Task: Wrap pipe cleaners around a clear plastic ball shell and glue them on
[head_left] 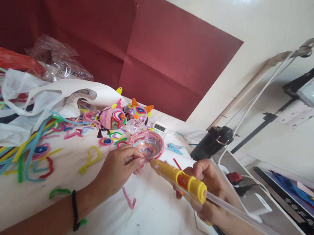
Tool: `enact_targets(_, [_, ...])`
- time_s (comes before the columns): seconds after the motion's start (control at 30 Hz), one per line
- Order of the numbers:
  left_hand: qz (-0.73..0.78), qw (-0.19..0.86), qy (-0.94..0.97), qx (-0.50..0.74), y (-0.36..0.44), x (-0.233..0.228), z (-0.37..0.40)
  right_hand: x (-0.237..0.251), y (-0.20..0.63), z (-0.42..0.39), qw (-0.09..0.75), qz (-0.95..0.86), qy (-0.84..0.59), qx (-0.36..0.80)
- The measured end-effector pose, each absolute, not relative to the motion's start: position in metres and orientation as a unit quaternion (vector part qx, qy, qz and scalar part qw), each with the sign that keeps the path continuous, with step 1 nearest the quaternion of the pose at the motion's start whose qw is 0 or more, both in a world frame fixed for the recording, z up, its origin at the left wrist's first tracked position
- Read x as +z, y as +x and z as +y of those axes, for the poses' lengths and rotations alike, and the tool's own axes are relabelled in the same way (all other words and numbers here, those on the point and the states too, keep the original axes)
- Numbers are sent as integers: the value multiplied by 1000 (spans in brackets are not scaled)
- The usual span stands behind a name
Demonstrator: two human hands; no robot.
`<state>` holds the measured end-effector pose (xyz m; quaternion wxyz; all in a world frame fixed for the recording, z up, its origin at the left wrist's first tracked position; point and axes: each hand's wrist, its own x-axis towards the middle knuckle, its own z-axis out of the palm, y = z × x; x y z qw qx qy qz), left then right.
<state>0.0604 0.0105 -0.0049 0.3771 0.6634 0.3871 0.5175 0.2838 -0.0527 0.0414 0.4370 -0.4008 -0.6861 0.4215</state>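
My right hand [214,187] is wrapped round a yellow hot glue gun [178,177], with a long clear glue stick [247,215] running out of its back end. The gun's tip points left, close to the fingertips of my left hand [121,166]. Thumb and fingers of that hand are pinched together; a bit of pink shows at them, too small to name. Just beyond the fingertips stands a round bowl [162,144] with a pink, fuzzy-looking rim. Whether my left fingers touch the bowl I cannot tell.
Two colourful decorated figures [113,117] and a small digital timer [159,127] stand behind the bowl. Pipe cleaners [34,149] and a white bag [13,125] crowd the left. A black cylindrical container [212,144] and a red plug [234,177] are at the right.
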Motion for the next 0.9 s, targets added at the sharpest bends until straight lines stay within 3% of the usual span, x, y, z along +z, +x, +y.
enact_targets(0.43, [397,311,683,529,60,4,7,44,289,-56,391,-718,-385,429])
enact_targets(0.9, [408,284,688,529,60,3,8,42,291,-53,408,-701,-384,440])
